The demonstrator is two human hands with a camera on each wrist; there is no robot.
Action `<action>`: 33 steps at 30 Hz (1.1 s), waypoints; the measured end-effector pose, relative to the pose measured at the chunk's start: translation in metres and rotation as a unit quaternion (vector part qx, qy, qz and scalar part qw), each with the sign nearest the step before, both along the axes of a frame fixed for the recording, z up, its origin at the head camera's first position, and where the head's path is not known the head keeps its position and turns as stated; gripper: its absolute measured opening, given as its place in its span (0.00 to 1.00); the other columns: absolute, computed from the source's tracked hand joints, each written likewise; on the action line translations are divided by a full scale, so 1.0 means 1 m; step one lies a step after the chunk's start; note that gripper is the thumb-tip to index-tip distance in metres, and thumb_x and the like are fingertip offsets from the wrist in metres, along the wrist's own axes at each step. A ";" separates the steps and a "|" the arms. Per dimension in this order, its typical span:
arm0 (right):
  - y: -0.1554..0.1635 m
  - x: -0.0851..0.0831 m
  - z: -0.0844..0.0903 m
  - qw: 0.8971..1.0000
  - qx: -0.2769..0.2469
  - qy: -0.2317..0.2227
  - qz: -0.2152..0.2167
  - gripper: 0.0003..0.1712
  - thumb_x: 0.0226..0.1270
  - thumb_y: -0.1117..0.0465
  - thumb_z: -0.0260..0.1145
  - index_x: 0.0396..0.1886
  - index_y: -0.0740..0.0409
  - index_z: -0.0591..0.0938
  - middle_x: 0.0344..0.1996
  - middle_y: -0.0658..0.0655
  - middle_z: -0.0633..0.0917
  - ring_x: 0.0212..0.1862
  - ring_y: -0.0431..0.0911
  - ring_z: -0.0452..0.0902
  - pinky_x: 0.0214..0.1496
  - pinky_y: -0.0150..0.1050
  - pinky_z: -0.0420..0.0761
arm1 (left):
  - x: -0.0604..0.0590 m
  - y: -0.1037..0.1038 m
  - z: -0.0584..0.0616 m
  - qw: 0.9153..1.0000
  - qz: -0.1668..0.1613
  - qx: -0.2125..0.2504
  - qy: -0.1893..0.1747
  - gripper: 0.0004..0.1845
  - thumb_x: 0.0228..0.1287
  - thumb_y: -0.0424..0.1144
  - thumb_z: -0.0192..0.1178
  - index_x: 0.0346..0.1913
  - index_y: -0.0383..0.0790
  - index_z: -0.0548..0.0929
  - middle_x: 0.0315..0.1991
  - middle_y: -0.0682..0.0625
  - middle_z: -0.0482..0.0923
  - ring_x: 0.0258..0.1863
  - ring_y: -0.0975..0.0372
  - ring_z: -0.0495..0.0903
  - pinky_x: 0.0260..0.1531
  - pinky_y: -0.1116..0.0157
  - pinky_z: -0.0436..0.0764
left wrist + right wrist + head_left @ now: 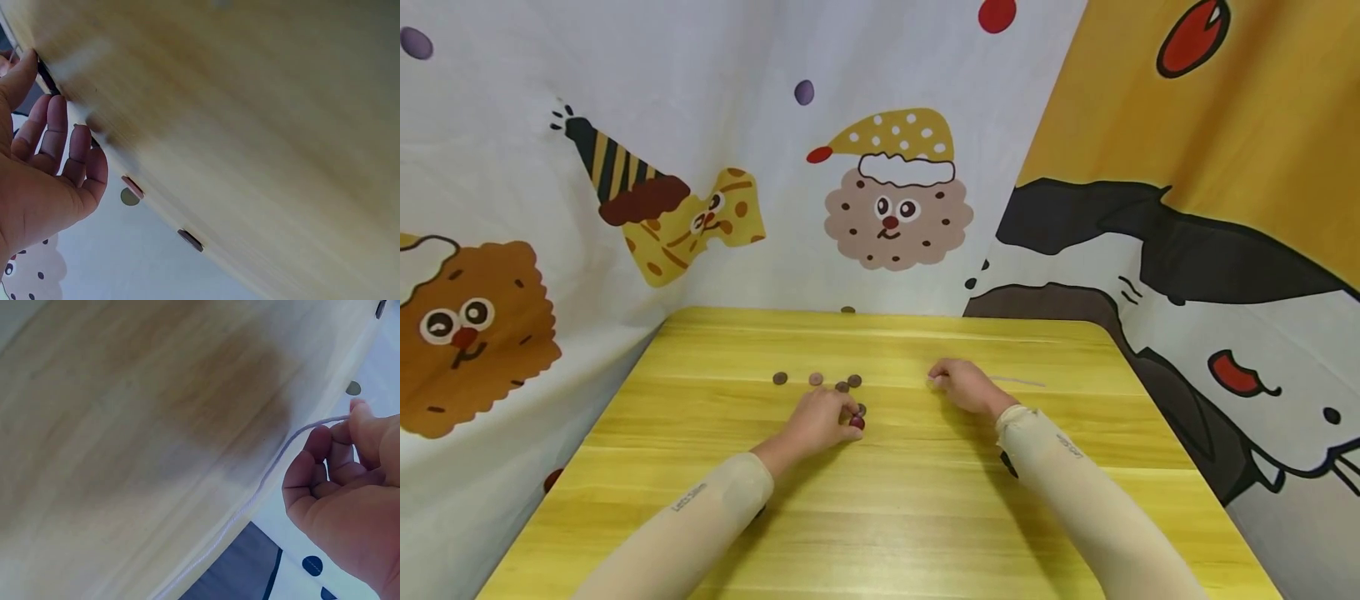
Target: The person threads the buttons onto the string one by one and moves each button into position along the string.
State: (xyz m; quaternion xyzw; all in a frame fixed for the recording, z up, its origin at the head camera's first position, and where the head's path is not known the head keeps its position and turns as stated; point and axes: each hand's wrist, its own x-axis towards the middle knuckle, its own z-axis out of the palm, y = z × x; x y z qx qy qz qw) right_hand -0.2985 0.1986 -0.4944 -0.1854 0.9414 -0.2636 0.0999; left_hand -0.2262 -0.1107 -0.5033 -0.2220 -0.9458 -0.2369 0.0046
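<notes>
Head view: I count six buttons [815,379] on the table [880,500], four beyond my left hand [820,419], two at its fingertips, fingers loosely spread, touching them. One string [262,481]; my right hand [962,386] pinches its end between thumb and forefinger.

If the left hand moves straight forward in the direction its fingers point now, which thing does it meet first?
Probably the brown button just beyond the left hand; the fingertips look almost at it, though depth is hard to judge.
</notes>
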 end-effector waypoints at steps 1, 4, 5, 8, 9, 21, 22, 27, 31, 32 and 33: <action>0.001 0.000 0.000 1.000 -0.001 0.006 0.001 0.12 0.86 0.61 0.58 0.56 0.59 0.85 0.54 0.59 0.88 0.55 0.51 0.83 0.60 0.51 0.83 | 0.000 0.000 0.000 1.000 0.000 0.002 -0.001 0.20 0.57 0.47 0.83 0.48 0.40 0.92 0.42 0.49 0.93 0.41 0.58 0.89 0.47 0.55 0.84; 0.002 0.001 0.000 1.000 -0.014 0.003 -0.004 0.10 0.86 0.61 0.59 0.53 0.58 0.85 0.52 0.58 0.88 0.51 0.49 0.82 0.57 0.49 0.82 | 0.000 0.001 0.000 1.000 0.005 0.010 -0.009 0.19 0.57 0.46 0.83 0.47 0.40 0.92 0.42 0.49 0.93 0.41 0.58 0.89 0.48 0.55 0.85; 0.002 0.001 0.000 1.000 -0.021 -0.002 -0.007 0.11 0.86 0.61 0.58 0.54 0.58 0.85 0.52 0.58 0.88 0.51 0.49 0.81 0.56 0.49 0.82 | 0.000 0.001 0.000 1.000 0.006 0.012 -0.012 0.19 0.57 0.46 0.83 0.47 0.40 0.92 0.41 0.49 0.93 0.41 0.58 0.89 0.48 0.55 0.86; 0.003 0.002 0.000 0.999 -0.041 -0.020 -0.019 0.13 0.87 0.60 0.56 0.56 0.58 0.84 0.53 0.58 0.87 0.52 0.50 0.81 0.56 0.50 0.82 | 0.001 0.001 0.000 1.000 0.012 0.017 -0.022 0.18 0.57 0.45 0.82 0.47 0.41 0.92 0.41 0.49 0.92 0.41 0.59 0.89 0.49 0.55 0.86; 0.003 0.001 0.000 0.999 -0.045 -0.023 -0.021 0.13 0.88 0.59 0.56 0.57 0.58 0.84 0.54 0.58 0.87 0.53 0.49 0.81 0.57 0.49 0.82 | 0.001 0.002 0.000 0.999 0.014 0.017 -0.025 0.17 0.57 0.45 0.82 0.47 0.41 0.92 0.40 0.50 0.92 0.41 0.60 0.88 0.49 0.55 0.86; 0.011 -0.001 -0.005 0.997 -0.066 -0.037 -0.022 0.12 0.86 0.58 0.59 0.55 0.55 0.86 0.52 0.56 0.88 0.50 0.47 0.81 0.55 0.48 0.82 | -0.001 0.003 0.000 0.998 0.021 0.037 -0.050 0.14 0.58 0.42 0.82 0.46 0.44 0.92 0.39 0.52 0.90 0.39 0.62 0.86 0.46 0.58 0.87; 0.011 -0.001 -0.006 0.997 -0.067 -0.036 -0.021 0.11 0.86 0.58 0.60 0.54 0.55 0.86 0.52 0.56 0.88 0.50 0.46 0.81 0.55 0.48 0.82 | -0.001 0.003 0.000 0.998 0.021 0.038 -0.051 0.14 0.58 0.42 0.82 0.46 0.44 0.92 0.39 0.52 0.90 0.39 0.62 0.87 0.46 0.58 0.87; 0.013 -0.002 -0.007 0.997 -0.069 -0.034 -0.017 0.10 0.84 0.59 0.61 0.53 0.55 0.87 0.52 0.56 0.89 0.51 0.47 0.82 0.57 0.49 0.83 | -0.002 0.004 -0.001 0.998 0.021 0.039 -0.054 0.13 0.58 0.41 0.82 0.45 0.45 0.92 0.38 0.53 0.91 0.39 0.64 0.87 0.44 0.61 0.87; 0.013 -0.002 -0.007 0.997 -0.064 -0.032 -0.011 0.10 0.84 0.59 0.62 0.52 0.55 0.88 0.51 0.55 0.89 0.51 0.46 0.82 0.57 0.49 0.83 | -0.003 0.004 -0.001 0.997 0.020 0.039 -0.067 0.14 0.58 0.41 0.81 0.47 0.46 0.93 0.37 0.54 0.90 0.37 0.65 0.85 0.43 0.61 0.85; 0.013 -0.002 -0.007 0.997 -0.063 -0.031 -0.010 0.10 0.84 0.59 0.62 0.52 0.54 0.88 0.50 0.55 0.89 0.50 0.46 0.82 0.57 0.49 0.83 | -0.003 0.004 0.000 0.996 0.020 0.040 -0.072 0.14 0.59 0.41 0.81 0.47 0.46 0.93 0.37 0.54 0.90 0.37 0.65 0.84 0.43 0.61 0.85; 0.013 -0.002 -0.007 0.998 -0.062 -0.031 -0.010 0.09 0.84 0.59 0.62 0.51 0.54 0.88 0.50 0.55 0.89 0.50 0.46 0.82 0.57 0.49 0.83 | -0.003 0.004 0.000 0.996 0.020 0.040 -0.077 0.14 0.59 0.41 0.81 0.48 0.47 0.93 0.37 0.54 0.90 0.37 0.65 0.84 0.43 0.60 0.84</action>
